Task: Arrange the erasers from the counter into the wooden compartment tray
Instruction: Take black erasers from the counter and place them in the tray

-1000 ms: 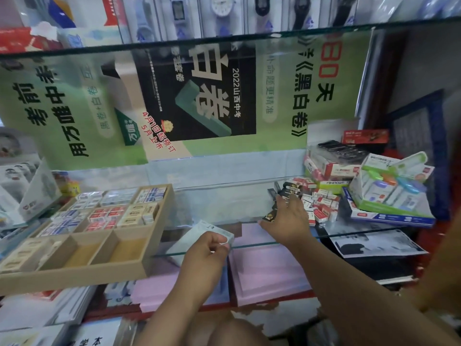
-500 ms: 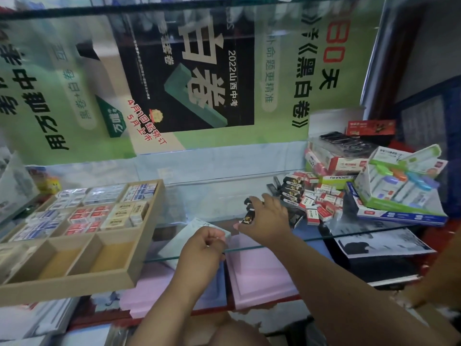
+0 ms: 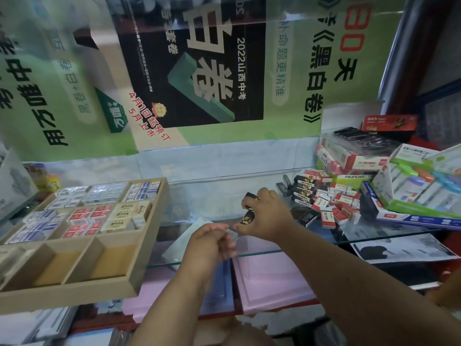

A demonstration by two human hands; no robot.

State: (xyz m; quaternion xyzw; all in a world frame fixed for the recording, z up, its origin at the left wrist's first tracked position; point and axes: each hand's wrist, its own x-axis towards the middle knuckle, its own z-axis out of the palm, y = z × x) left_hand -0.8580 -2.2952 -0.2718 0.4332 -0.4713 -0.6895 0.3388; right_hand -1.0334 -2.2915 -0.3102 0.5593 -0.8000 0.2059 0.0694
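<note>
A wooden compartment tray [image 3: 139, 248] stands at the left on the glass counter. Its far compartments hold rows of erasers [image 3: 92, 216]; the near ones show bare wood. My right hand [image 3: 269, 216] hovers over the middle of the glass, shut on several black erasers with gold print [image 3: 247, 218]. A heap of red-and-white and black erasers [image 3: 329, 198] lies to its right. My left hand [image 3: 208, 242] is just below and left of the right hand, its fingers curled around a small pale item that is too blurred to name.
Stacked stationery boxes [image 3: 409, 186] crowd the right end of the glass counter [image 3: 214, 196]. A green and black poster [image 3: 197, 71] stands behind. Pink sheets [image 3: 269, 283] lie on the lower shelf under the glass edge. A printed paper [image 3: 399, 248] lies at the right.
My right hand has drawn back leftward from the eraser heap with the black erasers in it. My left hand has risen toward it. The view has shifted closer and to the right.
</note>
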